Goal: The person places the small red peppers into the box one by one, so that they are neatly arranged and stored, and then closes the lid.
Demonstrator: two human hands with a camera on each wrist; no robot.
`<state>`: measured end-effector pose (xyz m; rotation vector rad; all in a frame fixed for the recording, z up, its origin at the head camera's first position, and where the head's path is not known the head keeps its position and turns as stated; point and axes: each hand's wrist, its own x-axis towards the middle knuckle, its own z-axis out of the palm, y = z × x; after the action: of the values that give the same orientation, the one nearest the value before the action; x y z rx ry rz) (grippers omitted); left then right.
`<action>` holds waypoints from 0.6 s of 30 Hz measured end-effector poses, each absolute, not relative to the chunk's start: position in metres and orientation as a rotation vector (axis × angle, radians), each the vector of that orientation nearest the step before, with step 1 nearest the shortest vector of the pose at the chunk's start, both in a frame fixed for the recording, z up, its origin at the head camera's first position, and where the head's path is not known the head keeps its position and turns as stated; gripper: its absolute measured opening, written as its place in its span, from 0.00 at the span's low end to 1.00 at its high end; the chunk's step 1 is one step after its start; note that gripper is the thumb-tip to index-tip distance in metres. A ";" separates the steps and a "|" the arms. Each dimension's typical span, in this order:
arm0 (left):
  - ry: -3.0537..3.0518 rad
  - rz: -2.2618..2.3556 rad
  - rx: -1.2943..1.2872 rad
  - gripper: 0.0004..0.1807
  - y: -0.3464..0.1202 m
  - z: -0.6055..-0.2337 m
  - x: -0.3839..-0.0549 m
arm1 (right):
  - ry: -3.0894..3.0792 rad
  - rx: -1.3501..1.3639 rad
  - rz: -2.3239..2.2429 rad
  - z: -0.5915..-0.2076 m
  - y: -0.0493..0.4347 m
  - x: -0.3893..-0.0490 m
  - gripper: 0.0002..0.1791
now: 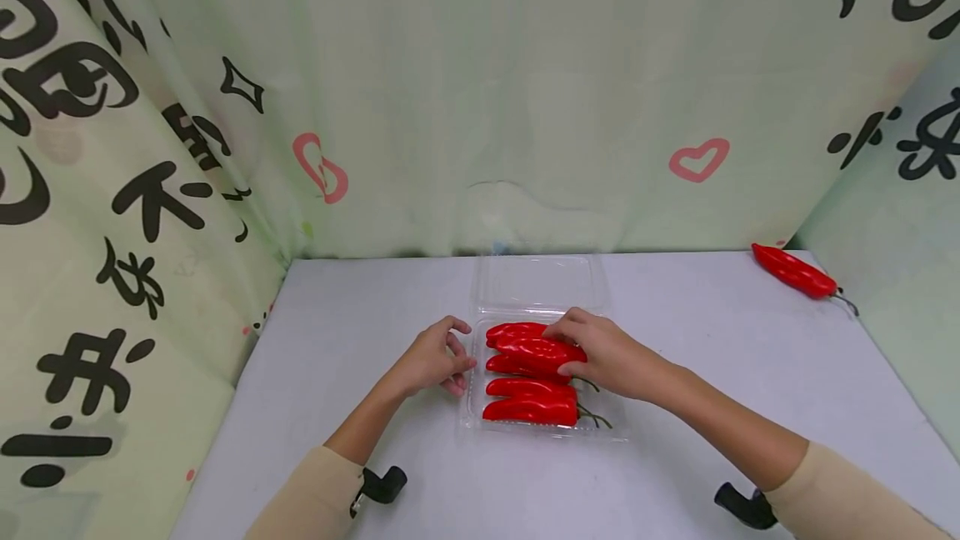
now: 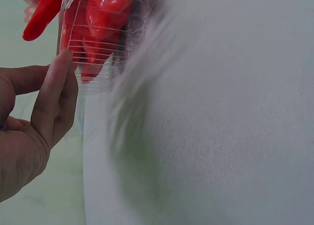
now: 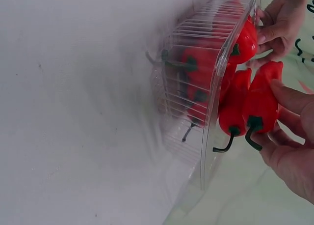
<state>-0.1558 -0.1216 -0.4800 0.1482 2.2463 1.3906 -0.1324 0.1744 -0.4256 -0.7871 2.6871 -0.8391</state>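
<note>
A clear plastic box point(image 1: 472, 415) holds several glossy red chili peppers point(image 1: 528, 412) with green stems, lying crosswise. My right hand point(image 1: 609, 352) grips one red chili pepper point(image 1: 536, 348) above the others, thumb on one side and fingers on the other. In the right wrist view, that chili pepper point(image 3: 261, 104) is over the box's rim, its stem pointing away from the fingertips. My left hand point(image 1: 435, 361) is at the box's left side, fingers slightly bent. In the left wrist view, a fingertip of the left hand point(image 2: 39, 117) touches the clear wall.
The box's lid point(image 1: 540, 283) lies folded back toward the curtain point(image 1: 570, 107). Another red chili pepper point(image 1: 795, 270) lies at the far right corner of the white table point(image 1: 360, 298). Printed curtains stand along the back and sides.
</note>
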 end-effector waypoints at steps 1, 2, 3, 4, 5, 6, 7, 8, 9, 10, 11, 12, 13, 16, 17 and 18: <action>2.245 1.392 0.152 0.28 -0.121 -0.480 -0.156 | 2.685 -0.776 -0.832 -0.426 0.174 -0.132 0.27; 2.243 1.394 0.156 0.28 -0.121 -0.480 -0.156 | 2.686 -0.770 -0.821 -0.427 0.173 -0.132 0.27; 2.241 1.397 0.158 0.28 -0.121 -0.480 -0.156 | 2.687 -0.774 -0.811 -0.428 0.172 -0.132 0.26; 2.240 1.398 0.161 0.28 -0.121 -0.480 -0.156 | 2.688 -0.770 -0.805 -0.428 0.171 -0.132 0.26; 2.239 1.399 0.164 0.28 -0.121 -0.480 -0.156 | 2.691 -0.767 -0.798 -0.429 0.171 -0.132 0.26; 2.239 1.400 0.167 0.28 -0.121 -0.480 -0.156 | 2.693 -0.766 -0.795 -0.429 0.170 -0.131 0.26; 2.240 1.400 0.167 0.28 -0.121 -0.480 -0.156 | 2.694 -0.769 -0.792 -0.430 0.170 -0.132 0.26; 2.242 1.399 0.168 0.28 -0.121 -0.480 -0.156 | 2.696 -0.773 -0.790 -0.431 0.169 -0.132 0.26; 2.243 1.399 0.167 0.28 -0.122 -0.479 -0.156 | 2.698 -0.778 -0.790 -0.431 0.169 -0.132 0.26; 2.245 1.398 0.169 0.28 -0.122 -0.479 -0.156 | 2.698 -0.771 -0.793 -0.431 0.169 -0.131 0.27; 2.246 1.396 0.168 0.28 -0.122 -0.479 -0.156 | 2.698 -0.780 -0.794 -0.432 0.168 -0.131 0.27; 2.246 1.395 0.167 0.28 -0.122 -0.479 -0.156 | 2.696 -0.783 -0.797 -0.432 0.168 -0.131 0.26; 2.247 1.394 0.167 0.28 -0.122 -0.479 -0.156 | 2.694 -0.786 -0.801 -0.433 0.167 -0.131 0.26; 2.249 1.392 0.165 0.28 -0.123 -0.479 -0.156 | 2.695 -0.769 -0.794 -0.434 0.165 -0.131 0.26; 2.249 1.391 0.163 0.28 -0.122 -0.479 -0.156 | 2.697 -0.762 -0.789 -0.434 0.164 -0.130 0.26; 2.250 1.392 0.164 0.28 -0.122 -0.479 -0.156 | 2.699 -0.753 -0.784 -0.433 0.163 -0.130 0.26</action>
<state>-0.1557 -0.1223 -0.4785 0.1644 2.2498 1.3916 -0.1298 0.1630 -0.4334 -0.7526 2.6988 -0.7841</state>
